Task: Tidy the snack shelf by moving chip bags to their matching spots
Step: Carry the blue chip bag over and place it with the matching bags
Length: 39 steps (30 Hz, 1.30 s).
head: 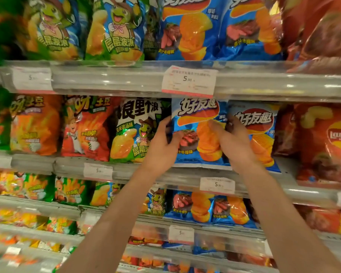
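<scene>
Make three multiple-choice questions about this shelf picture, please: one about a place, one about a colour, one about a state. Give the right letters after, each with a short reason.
1. On which side of the blue steak-flavour bag does the green turtle bag on the same shelf stand?
A. its left
B. its right
C. behind it

2. What is the main colour of the Lay's bag at the right edge?
A. green
B. red
C. white

3. How is the blue steak-flavour bag being handled?
A. it is untouched
B. one hand pinches its top
C. both hands grip it by its sides

Answers: 1 A, the turtle bag stands next to it on the left. 2 B, its front is red. 3 C, the left hand holds its left edge and the right hand its right part.
</scene>
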{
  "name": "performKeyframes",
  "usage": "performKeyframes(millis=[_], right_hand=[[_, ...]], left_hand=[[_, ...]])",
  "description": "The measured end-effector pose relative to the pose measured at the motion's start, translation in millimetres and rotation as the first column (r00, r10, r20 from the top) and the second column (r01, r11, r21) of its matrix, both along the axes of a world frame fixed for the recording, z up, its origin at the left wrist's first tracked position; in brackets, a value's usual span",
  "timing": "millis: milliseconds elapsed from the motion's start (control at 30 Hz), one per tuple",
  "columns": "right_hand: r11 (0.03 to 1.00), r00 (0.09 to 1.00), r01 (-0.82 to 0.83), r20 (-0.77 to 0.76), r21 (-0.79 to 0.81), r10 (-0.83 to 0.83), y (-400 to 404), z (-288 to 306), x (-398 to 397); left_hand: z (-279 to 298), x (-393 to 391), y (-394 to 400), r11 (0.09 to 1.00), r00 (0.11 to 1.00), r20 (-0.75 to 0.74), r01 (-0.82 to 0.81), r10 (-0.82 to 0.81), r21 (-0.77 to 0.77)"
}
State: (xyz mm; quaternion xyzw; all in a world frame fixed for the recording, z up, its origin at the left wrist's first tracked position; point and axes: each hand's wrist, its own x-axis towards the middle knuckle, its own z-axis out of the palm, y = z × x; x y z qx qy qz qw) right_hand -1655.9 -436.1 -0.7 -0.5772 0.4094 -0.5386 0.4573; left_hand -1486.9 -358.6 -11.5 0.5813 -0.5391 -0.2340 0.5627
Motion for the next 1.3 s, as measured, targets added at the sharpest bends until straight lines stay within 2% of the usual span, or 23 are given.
performKeyframes(millis=[100,200,300,400,467,567,633,733,833,900,1000,1100,1200,1300], right_hand=[[0.997,0.996,0.023,-0.089,-0.079,-0.030,1.5,-9.8,5.0],[0.997,0.987,0.002,-0.160,-0.082,-0.015,9.9,-21.1,8.8],[0.994,0.960,0.023,-0.275,-0.103,-0.051,12.0,-18.0,5.0],[0.961,0.900,0.073,-0.398,-0.267,-0.179,14.5,-16.0,-8.0],[0.882,0.816,0.080,-0.478,-0.464,-0.325,19.2,-20.0,-15.0],[0.711,0.591,-0.031,-0.586,-0.702,-0.553,17.0,-34.6,-17.0],[0.710,0.469,-0.112,-0.667,-0.695,-0.579,12.3,-45.7,-17.9],[0.760,0.391,-0.150,-0.744,-0.633,-0.542,7.9,-53.4,-20.2],[0.756,0.403,-0.140,-0.735,-0.639,-0.546,10.1,-48.9,-26.9],[0.746,0.425,0.005,-0.674,-0.666,-0.605,12.0,-44.9,-40.1],[0.774,0.447,0.238,-0.641,-0.587,-0.624,11.8,-48.0,-62.4],[0.852,0.457,0.207,-0.723,-0.481,-0.519,10.3,-55.6,-70.0],[0.866,0.521,0.171,-0.703,-0.469,-0.484,8.3,-50.1,-83.3],[0.910,0.584,0.102,-0.716,-0.402,-0.382,6.9,-45.8,-100.5]], left_hand=[[-4.4,1.7,-3.3,0.999,0.997,0.080,-0.011,0.008,0.032],[-18.0,2.0,-0.5,0.997,0.978,0.200,0.041,-0.052,0.063],[-22.6,0.7,0.5,0.998,0.925,0.377,0.022,-0.044,0.064],[-21.1,-0.5,3.6,0.999,0.895,0.444,0.018,-0.038,0.048],[-23.6,0.9,2.2,0.999,0.874,0.485,0.018,-0.040,0.050],[-24.2,2.2,-1.5,0.997,0.838,0.544,0.013,-0.049,0.070],[-25.2,2.3,-2.2,0.997,0.795,0.605,0.002,-0.048,0.076],[-30.4,2.9,-3.4,0.996,0.710,0.704,-0.053,-0.015,0.075],[-33.5,1.8,-5.2,0.995,0.631,0.769,-0.064,0.103,-0.081],[-31.1,-1.0,-11.3,0.983,0.564,0.809,-0.034,0.166,-0.178],[-32.1,-10.7,-26.0,0.984,0.464,0.873,0.007,0.153,-0.176],[-43.3,-20.3,-36.3,0.989,0.421,0.896,-0.023,0.145,-0.149],[-48.2,-22.6,-36.3,0.985,0.458,0.872,-0.090,0.172,-0.147],[-47.8,-25.9,-32.7,0.981,0.473,0.862,-0.147,0.182,-0.126]])
